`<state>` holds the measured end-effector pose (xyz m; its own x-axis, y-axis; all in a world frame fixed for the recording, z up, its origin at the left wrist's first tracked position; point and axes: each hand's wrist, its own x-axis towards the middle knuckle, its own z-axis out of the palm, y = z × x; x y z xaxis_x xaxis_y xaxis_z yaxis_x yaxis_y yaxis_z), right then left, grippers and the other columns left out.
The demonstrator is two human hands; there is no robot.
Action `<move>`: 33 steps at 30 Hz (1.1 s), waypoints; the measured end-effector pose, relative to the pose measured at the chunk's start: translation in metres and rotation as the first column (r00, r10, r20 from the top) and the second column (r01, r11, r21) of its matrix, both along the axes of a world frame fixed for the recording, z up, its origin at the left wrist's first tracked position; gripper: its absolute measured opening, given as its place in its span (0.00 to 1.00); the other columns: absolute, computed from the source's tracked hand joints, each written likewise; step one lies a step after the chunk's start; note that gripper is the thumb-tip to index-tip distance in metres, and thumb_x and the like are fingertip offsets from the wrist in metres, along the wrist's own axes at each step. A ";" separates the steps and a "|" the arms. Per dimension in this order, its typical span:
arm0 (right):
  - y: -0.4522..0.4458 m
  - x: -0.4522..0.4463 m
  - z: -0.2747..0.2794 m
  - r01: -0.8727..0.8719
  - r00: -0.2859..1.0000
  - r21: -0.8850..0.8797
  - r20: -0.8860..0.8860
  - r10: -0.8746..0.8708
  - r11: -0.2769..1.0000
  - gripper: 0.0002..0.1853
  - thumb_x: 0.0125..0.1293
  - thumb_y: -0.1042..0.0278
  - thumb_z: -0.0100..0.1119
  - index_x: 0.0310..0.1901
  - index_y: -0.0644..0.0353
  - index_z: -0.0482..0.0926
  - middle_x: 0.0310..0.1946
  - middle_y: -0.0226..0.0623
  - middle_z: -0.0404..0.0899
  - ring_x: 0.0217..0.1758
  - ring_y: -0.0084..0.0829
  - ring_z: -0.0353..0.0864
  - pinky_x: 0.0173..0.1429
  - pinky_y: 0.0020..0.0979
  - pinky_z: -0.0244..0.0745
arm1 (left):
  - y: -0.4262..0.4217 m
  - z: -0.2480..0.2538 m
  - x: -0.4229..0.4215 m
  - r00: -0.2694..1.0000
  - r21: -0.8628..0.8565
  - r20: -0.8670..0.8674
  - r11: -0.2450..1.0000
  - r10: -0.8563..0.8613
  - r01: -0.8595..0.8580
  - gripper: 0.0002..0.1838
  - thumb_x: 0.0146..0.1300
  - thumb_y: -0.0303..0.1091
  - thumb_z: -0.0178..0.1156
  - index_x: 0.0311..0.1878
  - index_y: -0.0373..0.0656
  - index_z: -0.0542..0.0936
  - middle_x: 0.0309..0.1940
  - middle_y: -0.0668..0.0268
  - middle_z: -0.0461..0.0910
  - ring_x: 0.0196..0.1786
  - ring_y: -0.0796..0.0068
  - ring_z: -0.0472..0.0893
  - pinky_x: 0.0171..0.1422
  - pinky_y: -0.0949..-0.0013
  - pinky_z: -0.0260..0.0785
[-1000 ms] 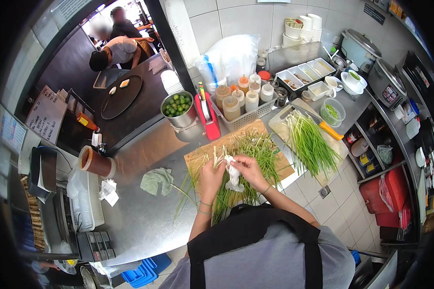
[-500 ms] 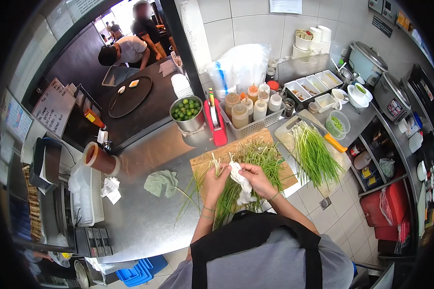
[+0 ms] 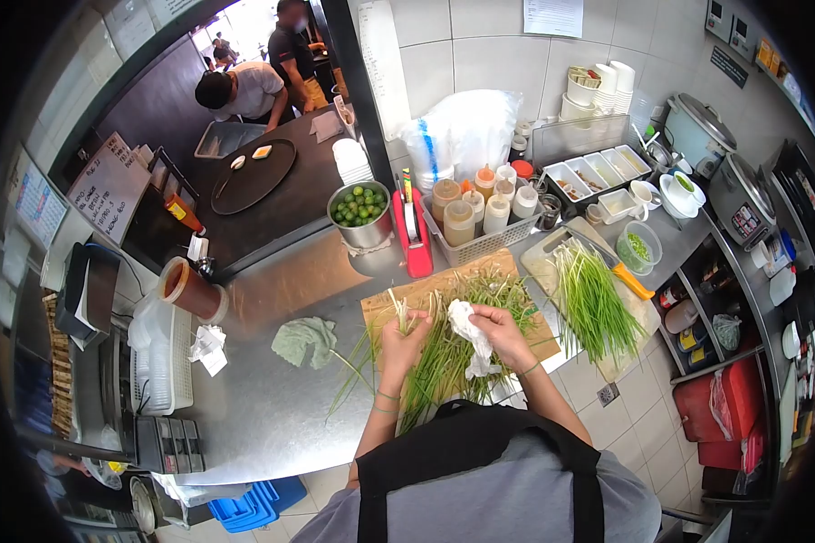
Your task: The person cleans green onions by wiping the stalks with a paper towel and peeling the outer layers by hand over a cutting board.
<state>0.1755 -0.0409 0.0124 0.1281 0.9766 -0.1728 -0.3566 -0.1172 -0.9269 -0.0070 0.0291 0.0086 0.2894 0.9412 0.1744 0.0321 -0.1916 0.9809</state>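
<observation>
My left hand [image 3: 405,340] is closed around a few spring onions [image 3: 398,308], their pale root ends sticking up past the fingers. A crumpled white paper towel [image 3: 469,330] hangs from my right hand [image 3: 503,335], pinched between thumb and fingers. Both hands are over a wooden board [image 3: 532,267], covered by a loose heap of spring onions [image 3: 495,303] with tangled ends. To the right, a neat green bunch [image 3: 589,294] lies on a pale cutting board [image 3: 545,246]. A knife with an orange handle [image 3: 632,281] rests beside that bunch.
A green cloth [image 3: 304,342] lies on the steel counter [image 3: 254,398] at left. Behind the board stand a pot of green limes [image 3: 359,206], a red dispenser [image 3: 417,244] and a basket of sauce bottles [image 3: 484,240]. Two people are beyond the pass-through opening.
My right hand has moved right with the paper towel, widening the space between my hands. My left hand keeps its spring onions. The camera view has shifted slightly.
</observation>
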 end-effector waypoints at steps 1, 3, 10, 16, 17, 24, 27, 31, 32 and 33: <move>0.000 0.002 0.001 0.007 1.000 -0.015 -0.023 -0.007 1.000 0.14 0.62 0.74 0.52 0.49 0.67 0.75 0.38 0.31 0.79 0.37 0.16 0.75 0.41 0.19 0.70 | 0.001 0.001 -0.001 1.000 0.078 -0.006 0.997 0.019 -0.019 0.08 0.52 0.29 0.64 0.35 0.37 0.81 0.31 0.65 0.79 0.37 0.77 0.76 0.43 0.72 0.67; -0.003 -0.002 0.008 -0.021 0.992 -0.032 -0.124 0.017 0.999 0.13 0.62 0.73 0.54 0.48 0.67 0.76 0.37 0.30 0.79 0.36 0.16 0.75 0.40 0.19 0.70 | -0.002 0.007 0.000 0.988 0.063 -0.153 0.998 -0.022 0.032 0.09 0.51 0.31 0.64 0.35 0.39 0.81 0.32 0.62 0.78 0.37 0.70 0.77 0.43 0.69 0.67; -0.002 -0.020 0.006 -0.015 0.998 0.005 -0.055 0.015 1.000 0.04 0.58 0.73 0.61 0.30 0.64 0.79 0.25 0.26 0.78 0.26 0.13 0.72 0.30 0.17 0.65 | -0.012 0.014 0.009 0.921 0.132 -0.377 0.978 -0.099 0.159 0.12 0.50 0.35 0.64 0.34 0.37 0.79 0.32 0.56 0.76 0.36 0.59 0.77 0.42 0.64 0.67; 0.005 -0.009 0.004 0.101 0.993 -0.030 -0.057 -0.102 0.994 0.04 0.58 0.72 0.61 0.30 0.63 0.79 0.24 0.27 0.78 0.25 0.14 0.72 0.29 0.17 0.65 | -0.013 0.012 0.006 0.926 -0.084 -0.304 0.975 -0.223 0.207 0.11 0.49 0.34 0.66 0.32 0.36 0.80 0.30 0.58 0.77 0.34 0.64 0.78 0.40 0.66 0.68; 0.008 -0.003 0.004 0.121 0.991 -0.029 -0.050 -0.122 0.992 0.04 0.58 0.72 0.61 0.30 0.63 0.79 0.24 0.27 0.78 0.24 0.14 0.73 0.28 0.17 0.66 | -0.011 0.011 0.005 0.932 -0.138 -0.273 0.968 -0.239 0.208 0.11 0.49 0.34 0.66 0.31 0.36 0.80 0.29 0.59 0.78 0.33 0.66 0.78 0.39 0.67 0.68; 0.012 0.026 0.014 0.186 0.969 -0.013 -0.164 -0.186 0.982 0.06 0.56 0.71 0.62 0.33 0.63 0.79 0.25 0.31 0.79 0.23 0.18 0.76 0.27 0.20 0.70 | -0.008 0.001 -0.005 0.963 -0.239 -0.125 0.950 -0.238 0.203 0.06 0.51 0.29 0.65 0.29 0.36 0.80 0.24 0.69 0.79 0.30 0.83 0.73 0.38 0.74 0.67; 0.004 0.000 0.008 -0.016 0.987 -0.066 -0.162 0.005 0.998 0.09 0.54 0.71 0.64 0.37 0.65 0.80 0.28 0.33 0.80 0.26 0.19 0.77 0.28 0.21 0.71 | -0.008 0.009 0.002 0.963 -0.236 -0.084 0.944 -0.258 0.232 0.06 0.51 0.28 0.65 0.29 0.35 0.80 0.25 0.68 0.79 0.29 0.83 0.73 0.37 0.76 0.67; 0.004 -0.016 0.002 -0.050 0.995 -0.064 -0.094 0.044 0.997 0.06 0.54 0.72 0.64 0.32 0.65 0.79 0.25 0.30 0.78 0.24 0.18 0.75 0.28 0.20 0.69 | -0.014 0.004 0.008 0.966 -0.211 -0.116 0.956 -0.232 0.204 0.05 0.51 0.27 0.65 0.30 0.37 0.80 0.26 0.71 0.77 0.30 0.85 0.72 0.36 0.79 0.65; 0.006 -0.014 0.003 -0.036 0.994 -0.073 -0.103 0.028 0.997 0.06 0.54 0.72 0.64 0.31 0.64 0.79 0.25 0.30 0.78 0.24 0.18 0.75 0.28 0.20 0.69 | -0.015 0.005 0.008 0.966 -0.201 -0.112 0.957 -0.233 0.208 0.05 0.51 0.27 0.65 0.30 0.37 0.80 0.26 0.71 0.77 0.29 0.85 0.72 0.35 0.79 0.64; 0.008 -0.011 0.005 -0.021 0.994 -0.081 -0.113 0.012 0.996 0.06 0.54 0.72 0.64 0.31 0.64 0.79 0.25 0.30 0.78 0.24 0.18 0.75 0.28 0.20 0.69 | -0.016 0.010 0.008 0.966 -0.190 -0.108 0.959 -0.235 0.212 0.05 0.52 0.27 0.65 0.30 0.37 0.80 0.26 0.72 0.77 0.28 0.86 0.72 0.34 0.79 0.64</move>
<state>0.1641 -0.0333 0.0171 0.0874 0.9604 -0.2647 -0.4555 -0.1978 -0.8680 0.0008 0.0127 0.0184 0.5049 0.8623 -0.0397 0.1353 -0.0336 0.9902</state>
